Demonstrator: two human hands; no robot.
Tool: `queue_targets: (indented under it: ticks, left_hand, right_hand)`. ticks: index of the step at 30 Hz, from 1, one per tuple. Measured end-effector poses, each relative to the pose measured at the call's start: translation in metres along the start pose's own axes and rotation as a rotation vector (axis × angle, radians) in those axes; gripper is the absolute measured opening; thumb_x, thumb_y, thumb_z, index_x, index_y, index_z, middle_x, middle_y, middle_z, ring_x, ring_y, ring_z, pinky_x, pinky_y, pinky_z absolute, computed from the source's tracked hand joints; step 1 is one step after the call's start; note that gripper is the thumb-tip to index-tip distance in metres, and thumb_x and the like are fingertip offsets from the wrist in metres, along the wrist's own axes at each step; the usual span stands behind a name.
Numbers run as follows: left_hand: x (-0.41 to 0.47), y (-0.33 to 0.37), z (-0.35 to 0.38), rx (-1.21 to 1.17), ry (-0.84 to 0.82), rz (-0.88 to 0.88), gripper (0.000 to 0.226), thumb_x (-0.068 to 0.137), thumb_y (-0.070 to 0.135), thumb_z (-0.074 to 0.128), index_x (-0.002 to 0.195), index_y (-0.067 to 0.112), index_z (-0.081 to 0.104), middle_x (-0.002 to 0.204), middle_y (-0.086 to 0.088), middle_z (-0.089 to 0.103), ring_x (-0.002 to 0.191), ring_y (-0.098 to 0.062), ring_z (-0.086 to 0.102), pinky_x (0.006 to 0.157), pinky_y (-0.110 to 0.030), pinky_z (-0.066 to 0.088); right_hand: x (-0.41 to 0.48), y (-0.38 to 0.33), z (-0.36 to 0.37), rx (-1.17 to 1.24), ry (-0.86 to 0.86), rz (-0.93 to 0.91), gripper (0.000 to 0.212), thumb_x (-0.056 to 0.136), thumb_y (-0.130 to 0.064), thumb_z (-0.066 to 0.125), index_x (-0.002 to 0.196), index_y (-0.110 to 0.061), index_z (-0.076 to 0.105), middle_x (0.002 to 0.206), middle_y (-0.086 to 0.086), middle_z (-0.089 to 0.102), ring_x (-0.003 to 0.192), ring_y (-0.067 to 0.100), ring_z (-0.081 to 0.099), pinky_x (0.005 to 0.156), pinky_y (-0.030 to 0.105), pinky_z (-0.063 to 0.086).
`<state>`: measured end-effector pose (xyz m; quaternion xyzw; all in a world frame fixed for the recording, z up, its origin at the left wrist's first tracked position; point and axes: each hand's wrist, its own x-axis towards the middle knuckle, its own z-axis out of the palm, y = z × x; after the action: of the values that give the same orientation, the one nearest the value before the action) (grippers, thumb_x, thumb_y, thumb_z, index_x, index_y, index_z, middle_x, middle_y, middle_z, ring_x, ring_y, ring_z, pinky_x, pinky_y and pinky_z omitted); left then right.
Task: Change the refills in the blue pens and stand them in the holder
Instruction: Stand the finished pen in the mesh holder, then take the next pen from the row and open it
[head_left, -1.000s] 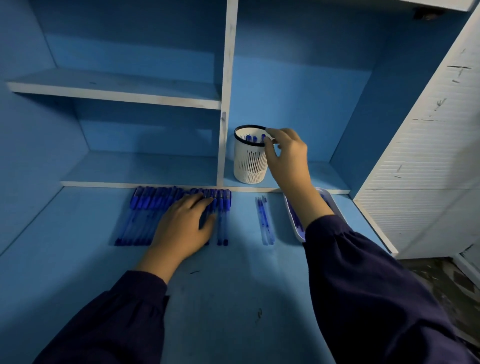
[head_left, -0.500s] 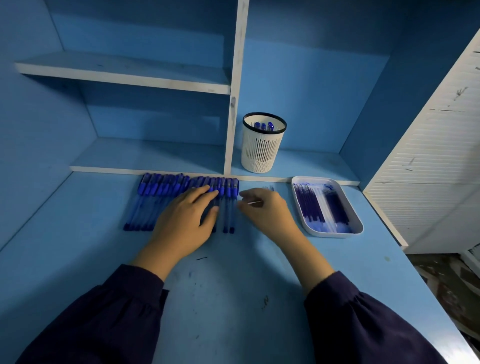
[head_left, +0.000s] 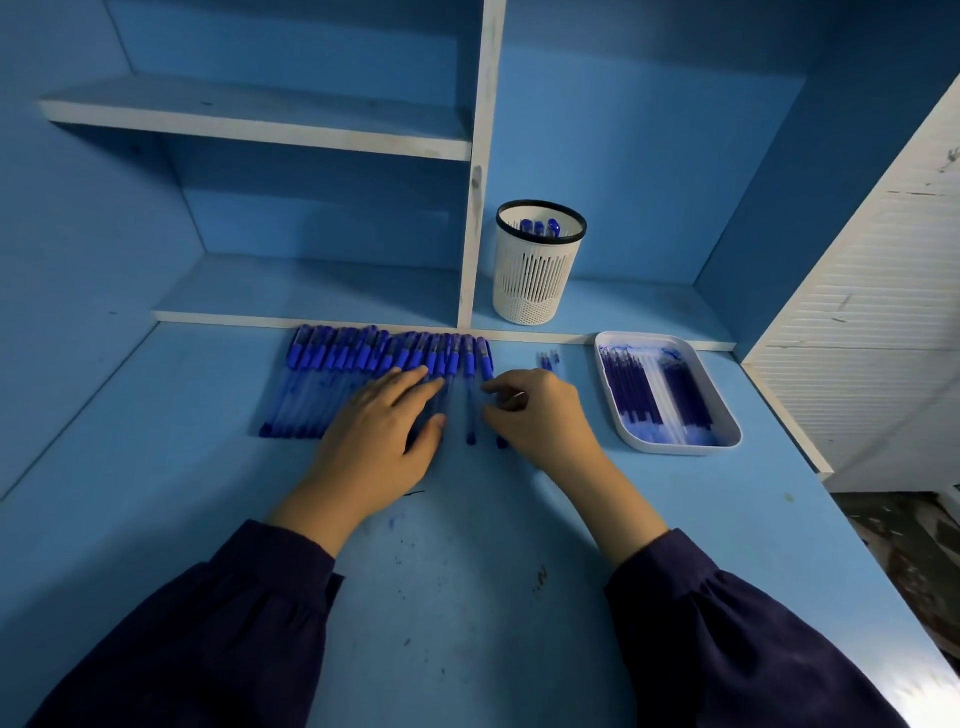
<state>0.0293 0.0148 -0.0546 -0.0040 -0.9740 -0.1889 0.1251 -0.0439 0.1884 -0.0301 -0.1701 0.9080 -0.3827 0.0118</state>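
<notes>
Row of blue pens laid side by side on desk, caps toward the shelf edge. Left hand laid flat on the row, fingers straight, nothing gripped. Right hand curled at the row's right end, rightmost pen pinched between thumb and fingertips. Holder stood on the shelf behind, 3 caps seen inside. Refill tray set to the right.
</notes>
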Motion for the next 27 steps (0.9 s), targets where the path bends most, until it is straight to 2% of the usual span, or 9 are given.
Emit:
queue_targets:
  ticks: [3,6,8,11,13,17,20,24,27]
  left_hand:
    - [0.001,0.000,0.000,-0.019,0.010,0.001,0.049,0.102,0.038,0.045,0.147,0.020,0.044,0.156,0.001,0.036,0.146,-0.020,0.027,0.118,-0.034,0.020]
    - [0.002,0.001,-0.001,-0.031,0.010,-0.004,0.049,0.102,0.036,0.046,0.148,0.021,0.044,0.156,0.002,0.035,0.146,-0.019,0.027,0.118,-0.035,0.020]
    - [0.003,0.001,-0.001,-0.023,0.015,-0.008,0.048,0.103,0.039,0.043,0.148,0.022,0.044,0.157,0.002,0.034,0.147,-0.019,0.026,0.118,-0.037,0.022]
    - [0.003,0.005,-0.002,-0.029,0.080,0.014,0.051,0.101,0.042,0.038,0.146,0.019,0.046,0.159,0.000,0.030,0.148,-0.021,0.023,0.116,-0.042,0.027]
    - [0.003,0.012,-0.003,-0.101,0.115,0.017,0.048,0.102,0.039,0.042,0.147,0.020,0.045,0.159,0.002,0.031,0.147,-0.019,0.028,0.113,-0.042,0.032]
    - [0.004,0.029,-0.004,-0.536,0.129,-0.068,0.046,0.103,0.030,0.046,0.149,0.022,0.041,0.147,0.005,0.048,0.133,-0.008,0.046,0.112,-0.030,0.037]
    - [0.005,0.043,-0.008,-0.898,0.104,-0.207,0.045,0.104,0.028,0.045,0.149,0.023,0.039,0.129,0.009,0.062,0.115,0.004,0.059,0.106,-0.024,0.044]
    - [0.001,0.054,-0.012,-1.192,0.224,-0.259,0.041,0.100,0.021,0.053,0.140,0.024,0.048,0.110,0.012,0.070,0.093,0.001,0.069,0.083,-0.017,0.054]
    - [0.000,0.057,-0.010,-1.291,0.310,-0.281,0.035,0.096,0.013,0.061,0.126,0.030,0.055,0.089,0.012,0.075,0.090,-0.007,0.071,0.078,-0.020,0.056]
  right_hand:
    - [0.000,-0.002,0.001,-0.020,0.011,0.015,0.028,0.082,-0.007,0.066,0.109,-0.011,0.071,0.090,0.007,0.066,0.089,0.019,0.063,0.075,0.018,0.046]
    - [-0.003,-0.002,-0.004,0.082,0.037,0.072,0.026,0.080,-0.005,0.065,0.105,-0.011,0.071,0.080,0.002,0.063,0.073,0.015,0.061,0.060,0.010,0.046]
    - [-0.004,0.000,-0.006,0.168,0.073,0.112,0.025,0.080,-0.006,0.065,0.103,-0.014,0.072,0.078,-0.001,0.065,0.066,0.010,0.059,0.055,0.004,0.042]
    - [-0.009,0.001,-0.010,0.393,0.134,0.169,0.021,0.081,-0.007,0.064,0.099,-0.015,0.072,0.067,-0.004,0.064,0.059,0.008,0.058,0.064,0.018,0.048]
    - [-0.016,0.001,-0.013,0.580,0.150,0.178,0.020,0.084,-0.004,0.063,0.101,-0.013,0.071,0.066,0.002,0.064,0.058,0.011,0.057,0.067,0.024,0.049]
    - [-0.036,-0.003,-0.015,0.858,0.100,0.160,0.019,0.087,0.000,0.064,0.101,-0.012,0.070,0.066,0.006,0.063,0.070,0.017,0.059,0.066,0.024,0.047]
    - [-0.050,-0.007,-0.013,0.874,0.061,0.105,0.019,0.087,-0.001,0.066,0.094,-0.017,0.073,0.071,0.005,0.068,0.075,0.015,0.063,0.069,0.023,0.049]
    - [-0.064,-0.013,-0.010,0.838,0.039,0.017,0.020,0.086,0.001,0.066,0.093,-0.016,0.074,0.081,-0.003,0.075,0.076,0.005,0.067,0.070,0.015,0.051]
    - [-0.069,-0.015,-0.005,0.820,0.033,-0.016,0.020,0.086,0.002,0.067,0.099,-0.012,0.073,0.088,0.002,0.076,0.079,0.006,0.069,0.071,0.016,0.051]
